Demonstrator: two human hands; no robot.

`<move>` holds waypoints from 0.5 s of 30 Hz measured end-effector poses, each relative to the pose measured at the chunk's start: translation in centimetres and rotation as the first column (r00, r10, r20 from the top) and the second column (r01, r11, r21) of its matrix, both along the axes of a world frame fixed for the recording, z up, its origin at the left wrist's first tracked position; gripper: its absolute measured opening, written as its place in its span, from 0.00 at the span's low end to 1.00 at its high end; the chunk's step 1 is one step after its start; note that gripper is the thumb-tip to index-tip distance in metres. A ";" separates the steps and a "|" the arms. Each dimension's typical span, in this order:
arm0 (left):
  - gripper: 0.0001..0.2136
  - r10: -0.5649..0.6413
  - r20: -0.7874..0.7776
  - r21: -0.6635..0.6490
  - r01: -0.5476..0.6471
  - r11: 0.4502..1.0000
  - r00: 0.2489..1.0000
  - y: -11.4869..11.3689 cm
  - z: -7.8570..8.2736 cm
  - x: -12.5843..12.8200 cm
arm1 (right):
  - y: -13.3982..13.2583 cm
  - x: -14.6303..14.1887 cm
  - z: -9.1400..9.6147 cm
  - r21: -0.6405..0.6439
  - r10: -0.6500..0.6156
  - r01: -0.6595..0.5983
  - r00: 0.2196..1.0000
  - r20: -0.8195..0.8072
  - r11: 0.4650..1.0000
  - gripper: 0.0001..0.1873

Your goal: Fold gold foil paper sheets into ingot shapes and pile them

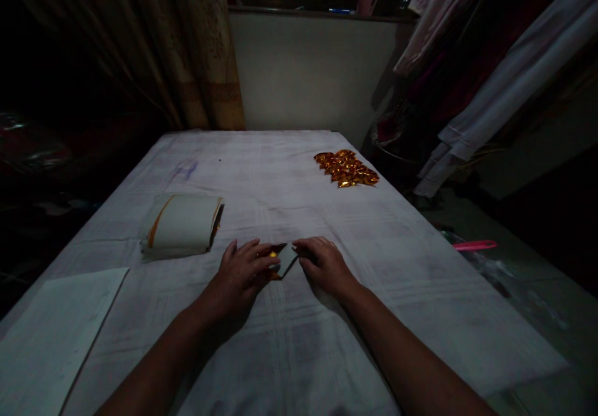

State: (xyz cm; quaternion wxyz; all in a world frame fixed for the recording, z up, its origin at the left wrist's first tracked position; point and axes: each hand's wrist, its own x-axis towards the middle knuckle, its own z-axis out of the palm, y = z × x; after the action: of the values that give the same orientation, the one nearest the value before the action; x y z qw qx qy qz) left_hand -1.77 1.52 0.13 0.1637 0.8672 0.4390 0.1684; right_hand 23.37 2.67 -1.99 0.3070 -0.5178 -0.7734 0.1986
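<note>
Between my two hands, at the middle of the cloth-covered table, is a small sheet of foil paper (286,259), pale on the side facing me and shiny gold where it is folded over. My left hand (243,266) grips its left part between fingers and thumb. On the other side, my right hand (324,263) pinches the right corner. Left of my hands lies a stack of pale paper (187,223) with a gold edge showing. At the far right of the table rests a pile of folded gold foil pieces (346,168).
A white sheet or board (60,335) lies at the table's near left. A patterned curtain (205,48) hangs behind on the left, and clothes (495,86) hang on the right. A pink-handled thing (475,245) and clear plastic are beyond the right edge.
</note>
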 end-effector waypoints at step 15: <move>0.06 -0.092 -0.059 0.200 0.102 0.974 0.994 0.2 1.3 0.0 | -0.5 -0.9 0.2 0.149 0.022 -0.043 0.990 0.141 0.988 0.21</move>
State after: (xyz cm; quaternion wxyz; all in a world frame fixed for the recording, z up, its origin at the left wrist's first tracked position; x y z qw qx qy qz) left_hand -1.78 1.68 1.44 0.0716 0.9036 0.3807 0.1829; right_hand 22.50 2.12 -1.79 0.2877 -0.4929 -0.8141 0.1075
